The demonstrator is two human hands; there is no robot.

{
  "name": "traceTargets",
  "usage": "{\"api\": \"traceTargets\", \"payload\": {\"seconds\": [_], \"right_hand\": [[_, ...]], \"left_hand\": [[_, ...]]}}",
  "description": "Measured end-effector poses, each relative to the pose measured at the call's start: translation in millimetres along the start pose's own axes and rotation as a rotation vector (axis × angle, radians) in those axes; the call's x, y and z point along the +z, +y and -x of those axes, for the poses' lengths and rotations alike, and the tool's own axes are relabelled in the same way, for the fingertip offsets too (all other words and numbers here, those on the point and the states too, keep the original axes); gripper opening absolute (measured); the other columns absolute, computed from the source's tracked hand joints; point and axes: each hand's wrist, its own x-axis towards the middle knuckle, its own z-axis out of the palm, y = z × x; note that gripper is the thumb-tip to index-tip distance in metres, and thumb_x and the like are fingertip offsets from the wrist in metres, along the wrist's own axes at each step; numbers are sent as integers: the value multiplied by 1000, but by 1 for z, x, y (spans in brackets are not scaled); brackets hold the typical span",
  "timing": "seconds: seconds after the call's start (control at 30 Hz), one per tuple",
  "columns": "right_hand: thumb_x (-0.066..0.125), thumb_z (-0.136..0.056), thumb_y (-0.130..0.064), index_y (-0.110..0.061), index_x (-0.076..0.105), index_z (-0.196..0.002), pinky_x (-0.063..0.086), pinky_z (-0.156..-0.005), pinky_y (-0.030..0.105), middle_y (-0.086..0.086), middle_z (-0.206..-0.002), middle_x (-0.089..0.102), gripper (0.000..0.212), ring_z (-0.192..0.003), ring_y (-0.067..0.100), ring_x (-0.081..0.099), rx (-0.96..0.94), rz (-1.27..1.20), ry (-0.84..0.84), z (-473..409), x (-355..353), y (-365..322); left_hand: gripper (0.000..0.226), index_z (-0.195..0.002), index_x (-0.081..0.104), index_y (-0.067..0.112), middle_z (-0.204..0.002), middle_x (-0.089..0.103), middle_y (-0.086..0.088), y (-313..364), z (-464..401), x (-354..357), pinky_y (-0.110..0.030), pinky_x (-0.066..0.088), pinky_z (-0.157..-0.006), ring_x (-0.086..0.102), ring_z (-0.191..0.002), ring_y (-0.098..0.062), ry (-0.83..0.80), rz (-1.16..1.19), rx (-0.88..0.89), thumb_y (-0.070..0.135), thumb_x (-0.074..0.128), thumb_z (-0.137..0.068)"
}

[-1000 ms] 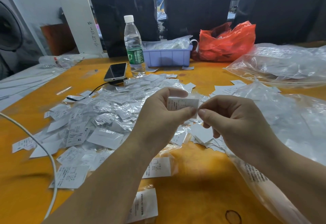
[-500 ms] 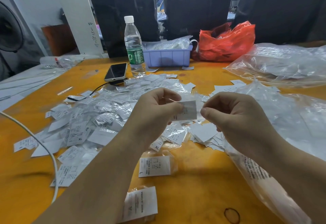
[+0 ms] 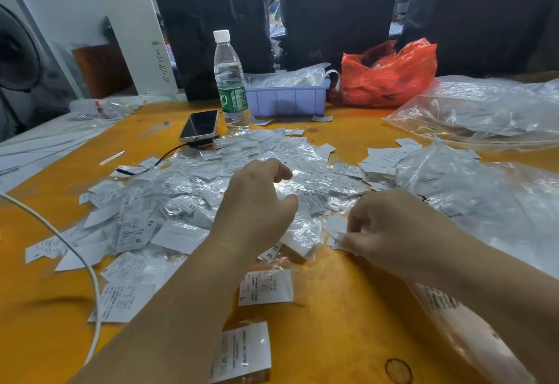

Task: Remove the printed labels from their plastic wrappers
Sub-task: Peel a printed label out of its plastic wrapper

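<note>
My fingers (image 3: 348, 240) on the right hand (image 3: 390, 232) are pinched on a bare white label (image 3: 337, 226) low on the tabletop (image 3: 348, 323), at about five o'clock from the heap. My left hand (image 3: 257, 202) hangs over the heap of wrapped labels (image 3: 187, 199), fingers loosely curled and holding nothing. That heap spreads from nine o'clock to twelve o'clock of my hands; one wrapped label (image 3: 266, 287) lies alone at six o'clock. These should weigh almost nothing: thin paper that creases, inside slick, crinkly film that slides under the fingertips. I judge the best hold is the wrapper's open edge in one hand and the label's exposed corner in the other, pulling straight so the paper doesn't tear.
</note>
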Motion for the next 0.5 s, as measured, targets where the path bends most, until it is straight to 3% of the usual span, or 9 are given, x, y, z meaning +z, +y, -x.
{"api": "traceTargets", "payload": {"seconds": [0.13, 0.23, 0.33, 0.4, 0.5], "right_hand": [[71, -84, -38, -29, 66, -67, 46, -62, 25, -15, -76, 59, 19, -73, 2, 57, -28, -119, 51, -2, 0, 1], [72, -80, -40, -25, 72, -69, 32, -51, 18, -4, -62, 57, 19, -56, 3, 47, -137, -325, 198, -4, 0, 1], [73, -78, -39, -23, 76, -74, 34, -47, 34, 7, -56, 60, 17, -48, 16, 43, -202, -579, 219, -4, -4, 1], [74, -82, -27, -24, 76, -76, 44, -49, 41, 3, -58, 64, 7, -50, 21, 51, -217, -587, 235, -4, -4, 1], [71, -86, -14, -22, 73, -77, 52, -55, 49, 0, -62, 66, 13, -56, 23, 60, -220, -537, 255, -5, -2, 2]], "left_hand": [[25, -109, 63, 32, -109, 59, 17, 3, 2, 1, -9, 34, -72, 52, -98, 0, -78, 71, 55, 21, 66, -87], [24, -108, 63, 35, -105, 60, 19, 7, 5, 3, -10, 37, -71, 53, -97, 4, -191, 144, 144, 28, 69, -86], [17, -101, 66, 32, -100, 63, 16, 13, 9, 4, -18, 44, -72, 56, -94, 2, -306, 221, 217, 35, 69, -86], [9, -90, 69, 26, -88, 65, 10, 15, 9, 3, -20, 47, -66, 59, -83, -2, -312, 300, 220, 34, 68, -88], [16, -84, 70, 18, -77, 66, 2, 15, 7, 1, -31, 47, -61, 61, -73, -15, -263, 345, 191, 33, 69, -89]]}}
